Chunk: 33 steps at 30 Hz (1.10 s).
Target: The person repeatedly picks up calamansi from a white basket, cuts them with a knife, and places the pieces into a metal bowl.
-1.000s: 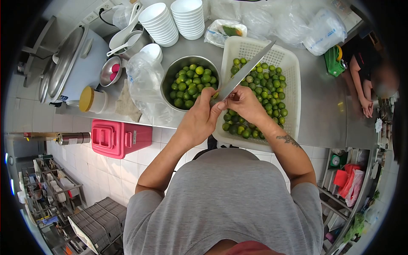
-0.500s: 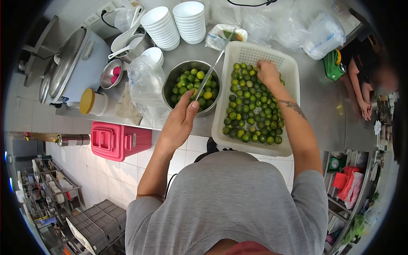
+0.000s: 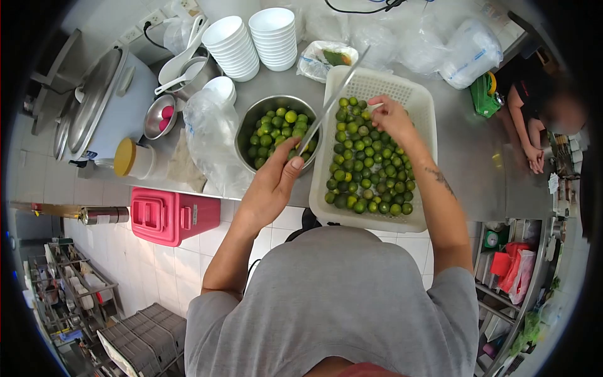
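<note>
My left hand (image 3: pixel 271 186) is closed around a knife (image 3: pixel 333 100) near the front of the steel bowl (image 3: pixel 248 113). The long blade slants up and right, passing over the bowl's rim and the left edge of the basket. Whole green limes (image 3: pixel 270 134), some yellowish, fill much of the bowl. Beside it, a white perforated plastic basket (image 3: pixel 427 125) holds a layer of many more limes (image 3: pixel 364 160). My right hand (image 3: pixel 391 119) is over the basket's far part, fingers bent towards each other just above the limes. Whatever lies between its fingertips is too small to make out.
Stacked white bowls (image 3: pixel 273 41) and a plastic-wrapped tray (image 3: pixel 326 60) stand behind. A clear plastic bag (image 3: pixel 210 138), a yellow-lidded tub (image 3: pixel 125 157) and a large pot (image 3: pixel 116 94) are left. A red bin (image 3: pixel 176 217) sits on the floor. Another person (image 3: pixel 531 107) is at right.
My right hand has lifted slightly off the limes and its fingers have parted somewhat. The knife stays in my left hand, its tip now further right over the basket. The whole view has shifted slightly.
</note>
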Available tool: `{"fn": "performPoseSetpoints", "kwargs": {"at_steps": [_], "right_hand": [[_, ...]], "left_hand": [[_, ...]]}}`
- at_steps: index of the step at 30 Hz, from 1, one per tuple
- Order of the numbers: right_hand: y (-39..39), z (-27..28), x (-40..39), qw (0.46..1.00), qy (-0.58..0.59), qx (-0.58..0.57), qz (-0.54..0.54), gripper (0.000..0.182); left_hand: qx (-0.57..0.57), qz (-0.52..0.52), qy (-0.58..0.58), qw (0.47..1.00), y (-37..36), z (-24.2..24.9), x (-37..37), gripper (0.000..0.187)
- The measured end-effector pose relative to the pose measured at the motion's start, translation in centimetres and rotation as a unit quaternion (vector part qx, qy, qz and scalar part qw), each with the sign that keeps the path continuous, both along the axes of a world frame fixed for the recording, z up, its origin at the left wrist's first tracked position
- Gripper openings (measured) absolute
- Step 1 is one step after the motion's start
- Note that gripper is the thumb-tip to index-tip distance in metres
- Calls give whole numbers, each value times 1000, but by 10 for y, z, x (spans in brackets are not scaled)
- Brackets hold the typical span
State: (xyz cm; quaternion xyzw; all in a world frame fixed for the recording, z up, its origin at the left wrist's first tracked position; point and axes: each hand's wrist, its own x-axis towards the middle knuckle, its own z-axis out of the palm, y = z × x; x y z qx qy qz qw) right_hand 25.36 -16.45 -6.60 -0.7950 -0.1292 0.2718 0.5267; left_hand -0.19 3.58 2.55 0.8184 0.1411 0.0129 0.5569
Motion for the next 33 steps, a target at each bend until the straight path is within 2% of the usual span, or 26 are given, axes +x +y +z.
{"fn": "performPoseSetpoints", "kwargs": {"at_steps": [3,4,7,10,16,19,20,21,22,27,33], "right_hand": [[-4,-30,7,966,-194,-159,58,35],[-6,-37,10,955,-245,-161,42,40],[-5,-41,14,954,-263,-127,68,40],[8,-44,16,938,-268,-195,105,41],[15,-50,29,926,-271,-231,122,46],[9,-40,20,983,-147,-80,71,43],[7,-36,14,997,-50,46,48,41],[7,-16,1,984,50,169,24,39],[7,1,-12,946,149,288,-2,37],[18,40,-54,923,107,368,27,33],[25,35,-69,910,97,402,22,28]], "left_hand": [[22,-24,-5,999,-2,-6,5,52],[27,-30,-7,999,-3,-8,6,51],[29,-24,-19,999,-5,-13,5,48],[30,-23,-16,999,-6,-13,6,47],[16,-48,19,999,-6,-5,4,55],[14,-41,20,999,-5,-6,1,54],[19,-39,18,999,-4,-9,0,54],[21,-39,13,999,-4,-10,0,54],[24,-38,8,999,-4,-11,-1,53],[60,-54,-31,996,-9,-15,0,53],[95,-62,10,994,-16,-8,1,52]]}}
